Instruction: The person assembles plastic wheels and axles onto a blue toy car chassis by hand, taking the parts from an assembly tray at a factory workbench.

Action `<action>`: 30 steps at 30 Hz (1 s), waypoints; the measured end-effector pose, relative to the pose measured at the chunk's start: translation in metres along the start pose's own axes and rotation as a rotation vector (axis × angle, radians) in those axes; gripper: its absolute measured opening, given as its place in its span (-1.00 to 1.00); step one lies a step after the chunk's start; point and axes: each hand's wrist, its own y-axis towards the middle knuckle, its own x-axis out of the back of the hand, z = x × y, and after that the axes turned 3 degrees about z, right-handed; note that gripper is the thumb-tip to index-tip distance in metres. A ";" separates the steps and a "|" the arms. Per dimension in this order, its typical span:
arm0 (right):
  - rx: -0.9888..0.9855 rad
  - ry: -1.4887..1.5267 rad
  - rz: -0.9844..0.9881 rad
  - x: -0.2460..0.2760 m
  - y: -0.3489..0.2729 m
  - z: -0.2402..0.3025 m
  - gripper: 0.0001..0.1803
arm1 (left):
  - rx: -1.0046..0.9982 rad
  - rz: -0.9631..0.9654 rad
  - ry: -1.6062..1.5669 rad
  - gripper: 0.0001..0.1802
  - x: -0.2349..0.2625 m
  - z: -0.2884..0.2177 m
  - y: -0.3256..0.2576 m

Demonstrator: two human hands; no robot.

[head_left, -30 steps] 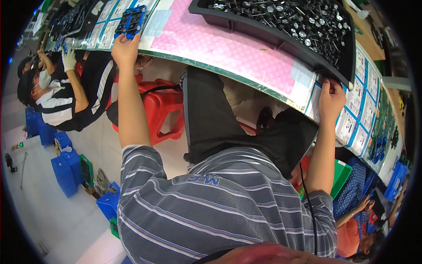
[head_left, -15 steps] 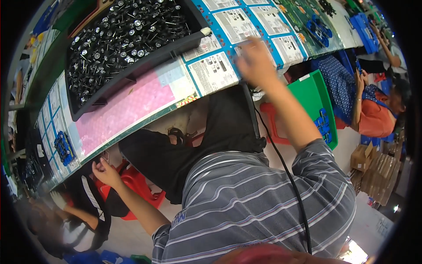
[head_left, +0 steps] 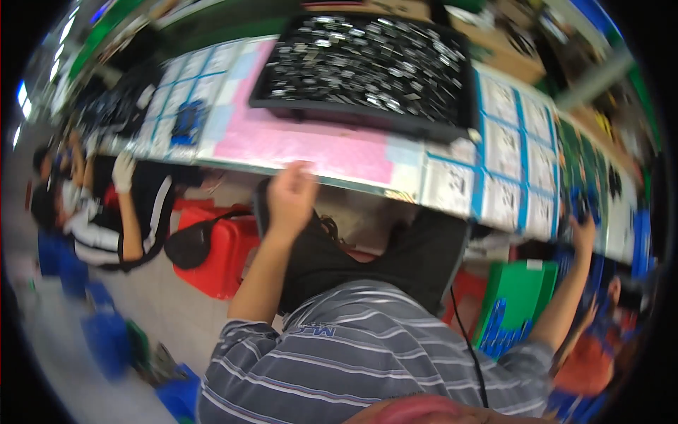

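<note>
My left hand (head_left: 292,191) hangs over the near edge of the workbench, by the pink sheet (head_left: 311,145). Its fingers look bent and loosely together, but motion smears them, and I see nothing plain in them. My right hand (head_left: 582,232) is stretched out far to the right, with its fingertips at a blue plastic part (head_left: 580,203) on the bench. Whether they have closed on that part is too blurred to tell. Behind the pink sheet stands a black tray (head_left: 367,116) heaped with small black parts with shiny metal ends.
Printed white-and-blue sheets (head_left: 501,152) cover the bench right of the tray. Another blue part (head_left: 188,121) lies at left. Below the bench edge are a green bin (head_left: 519,290) holding blue parts, and a red stool (head_left: 222,258). A gloved co-worker (head_left: 92,226) sits at left.
The view has swung right, and the tray now appears more central. My right hand has gone from above the printed sheets to the blue part at far right. My left hand has risen to the bench edge.
</note>
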 end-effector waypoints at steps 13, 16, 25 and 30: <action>1.028 0.656 0.574 -0.004 -0.141 0.526 -0.57 | 0.054 0.391 -1.161 -0.63 -0.066 -0.063 -0.051; 0.895 0.663 0.310 -0.019 -0.090 0.556 -0.75 | 0.076 0.400 -1.092 -0.53 -0.034 -0.034 -0.050; 0.757 0.160 0.404 -0.128 0.011 0.571 -0.69 | 0.183 0.303 -1.014 -0.83 -0.016 -0.019 -0.057; 0.695 0.106 0.417 -0.125 0.011 0.586 -0.72 | 0.171 0.313 -1.025 -0.81 -0.019 -0.004 -0.052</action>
